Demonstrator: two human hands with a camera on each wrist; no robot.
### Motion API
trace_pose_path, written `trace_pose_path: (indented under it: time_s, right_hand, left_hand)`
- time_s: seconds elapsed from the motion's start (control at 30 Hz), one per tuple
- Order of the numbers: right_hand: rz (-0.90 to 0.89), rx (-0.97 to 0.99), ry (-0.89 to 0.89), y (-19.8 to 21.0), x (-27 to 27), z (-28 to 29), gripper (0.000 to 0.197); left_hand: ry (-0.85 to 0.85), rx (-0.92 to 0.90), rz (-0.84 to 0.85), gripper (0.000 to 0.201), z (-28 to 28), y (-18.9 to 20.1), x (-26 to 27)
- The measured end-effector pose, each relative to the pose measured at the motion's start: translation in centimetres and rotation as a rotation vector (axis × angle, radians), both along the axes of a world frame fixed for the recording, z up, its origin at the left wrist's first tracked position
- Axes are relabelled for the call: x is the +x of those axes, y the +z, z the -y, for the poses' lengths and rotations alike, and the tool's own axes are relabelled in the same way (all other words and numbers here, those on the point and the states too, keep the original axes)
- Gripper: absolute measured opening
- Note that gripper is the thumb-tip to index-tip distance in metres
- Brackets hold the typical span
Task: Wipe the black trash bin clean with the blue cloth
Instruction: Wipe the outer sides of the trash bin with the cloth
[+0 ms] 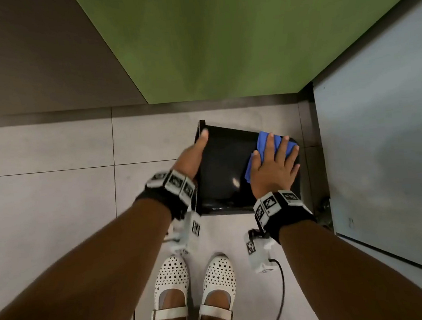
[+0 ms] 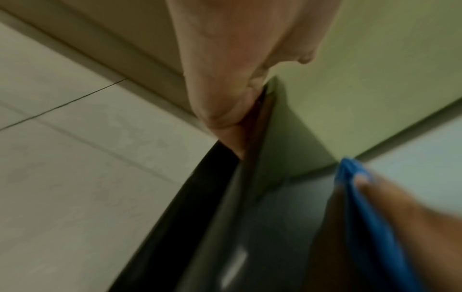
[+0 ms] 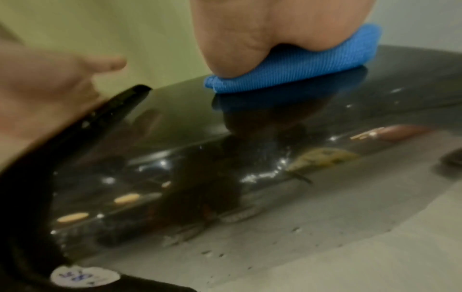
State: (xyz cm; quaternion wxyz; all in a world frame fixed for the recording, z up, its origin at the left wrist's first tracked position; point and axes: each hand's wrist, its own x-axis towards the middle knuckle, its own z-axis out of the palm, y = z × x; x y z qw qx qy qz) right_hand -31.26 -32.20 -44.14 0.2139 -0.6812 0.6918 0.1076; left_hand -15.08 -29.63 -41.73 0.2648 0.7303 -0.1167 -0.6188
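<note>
The glossy black trash bin lies on its side on the tiled floor, rim to the left, base to the right. My left hand grips the rim, thumb laid on the upper side; its fingers are hidden behind the rim. My right hand presses the folded blue cloth flat against the bin's upper side near the base, fingers straight and spread. In the right wrist view the cloth sits under my palm on the shiny bin. The left wrist view shows my thumb on the bin's edge.
A green wall stands just behind the bin and a grey-blue panel closes off the right side. My white shoes are on the floor tiles just before the bin. A cable hangs from my right wrist. A white sticker marks the rim.
</note>
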Motion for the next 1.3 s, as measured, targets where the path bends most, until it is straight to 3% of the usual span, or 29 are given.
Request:
trace_pose_path:
  time_s: [0.07, 0.17, 0.23, 0.3, 0.37, 0.47, 0.6, 0.77, 0.97, 1.17, 1.3]
  right_hand:
    - [0.001, -0.033, 0.023, -0.2, -0.3, -0.4, 0.058]
    - [0.018, -0.042, 0.024, -0.3, -0.5, -0.9, 0.057]
    - [0.032, -0.050, 0.027, -0.3, -0.5, -0.8, 0.057]
    - [0.048, -0.073, 0.018, -0.3, -0.5, -0.9, 0.055]
    - [0.063, -0.099, -0.003, -0.4, -0.7, -1.3, 0.054]
    - [0.096, -0.151, -0.036, -0.1, -0.8, -2.3, 0.055]
    - [0.209, -0.259, -0.035, 0.2, -0.7, -2.7, 0.060]
    - [0.249, -0.318, 0.201, 1.6, 1.5, -2.5, 0.051]
    - [0.243, -0.258, 0.376, 3.8, 5.2, -1.8, 0.053]
    - [0.090, -0.059, 0.336, 3.9, 2.2, 2.1, 0.046]
    - [-0.032, 0.117, 0.088, 4.2, -0.3, 2.9, 0.048]
  left_hand:
    - [-0.003, 0.037, 0.039, 0.105, 2.7, 1.1, 0.8]
    - [-0.048, 0.075, 0.069, 0.069, 5.0, 2.9, 1.0]
    - [-0.034, 0.136, 0.189, 0.057, 5.7, 1.5, 1.4]
    - [-0.217, 0.158, 0.338, 0.067, 5.4, 0.2, 1.5]
    - [-0.394, 0.155, 0.404, 0.065, 4.7, -0.6, 1.3]
    - [-0.132, 0.158, 0.281, 0.051, 4.2, 0.4, 1.1]
    - [0.047, 0.072, 0.282, 0.037, 3.6, 1.7, 0.7]
    - [0.160, -0.063, 0.152, 0.031, 1.9, 2.1, -0.9]
    - [0.112, -0.220, 0.245, 0.040, 0.1, 2.3, -2.3]
    - [0.232, -0.271, 0.291, 0.035, -1.8, 2.3, -3.5]
    - [0.229, -0.187, 0.183, 0.038, -2.7, 2.2, -4.1]
